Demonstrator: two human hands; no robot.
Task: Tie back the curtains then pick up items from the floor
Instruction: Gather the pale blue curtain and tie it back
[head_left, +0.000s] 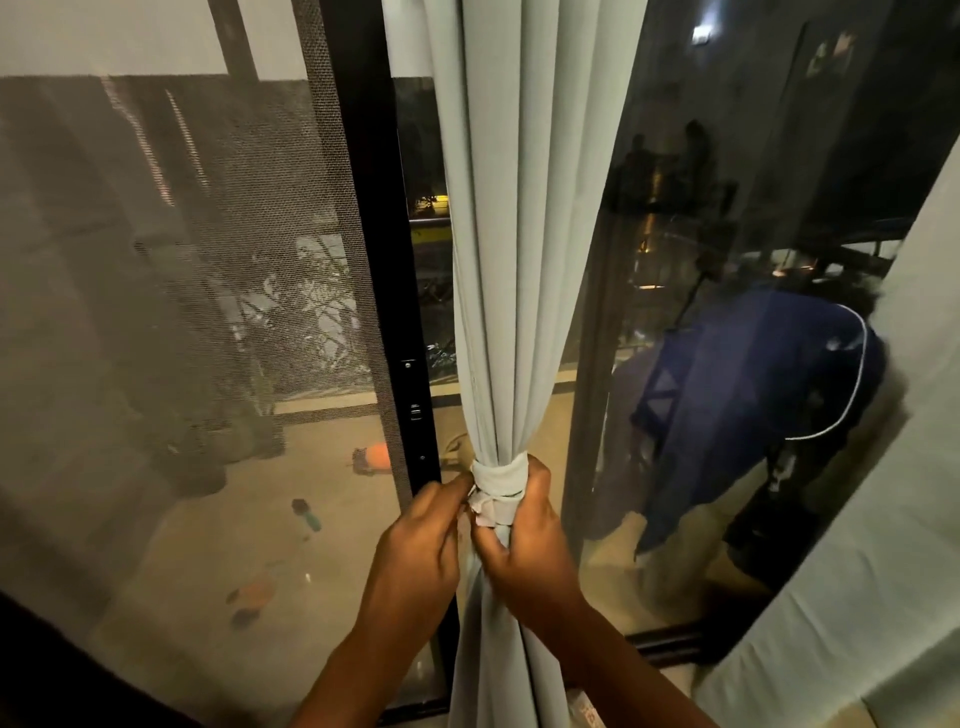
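A pale grey-green curtain (519, 249) hangs in the middle of the view, gathered into a tight bunch low down. A matching fabric tie-back (497, 479) is wrapped around the bunch, with a small knotted end at its left. My left hand (415, 545) pinches that knotted end from the left. My right hand (524, 540) grips the gathered curtain and the band from the right and below. Both hands touch the tie-back.
A black sliding door frame (384, 291) stands just left of the curtain, with a mesh screen (182, 312) beyond it. Small items (306, 514) lie on the balcony floor outside. A second curtain (883, 519) hangs at the right. The glass (753, 395) reflects a person in blue.
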